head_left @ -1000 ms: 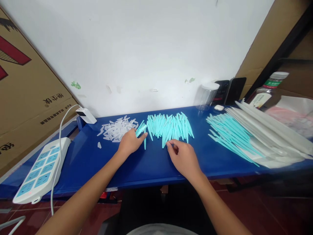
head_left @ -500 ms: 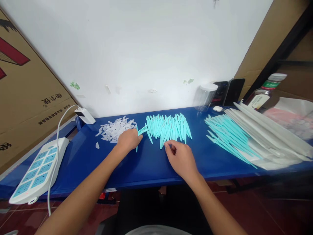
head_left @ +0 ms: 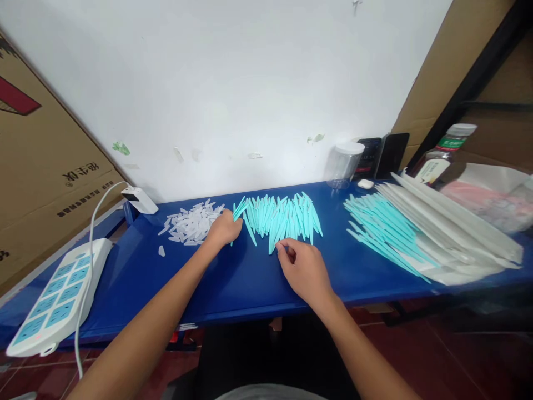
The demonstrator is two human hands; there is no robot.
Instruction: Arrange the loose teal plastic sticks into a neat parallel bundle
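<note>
On the blue worktop the left hand is curled around a small bunch of teal sticks. Their tips poke out past the fingers, up and to the right, so the bunch's long axis runs slantwise away from the person. This hand sits between two heaps, with a pile of clear plastic caps just to its left and the fan of loose teal pieces just to its right.

The right hand rests at the near edge of that fan, with thumb and forefinger pinched narrow on the near end of one teal piece. Whether the piece is lifted or only touched cannot be told. The pieces in the fan lie mostly lengthwise away from the person, points toward the white wall, so their near ends face the right hand. That hand is the nearer one to the fan's middle, and the left hand is nearer to its left fringe and to the caps.

Well apart to the right lie a row of longer teal sticks and a stack of white paper sleeves. A clear jar stands by the wall, and a power strip lies at far left.
</note>
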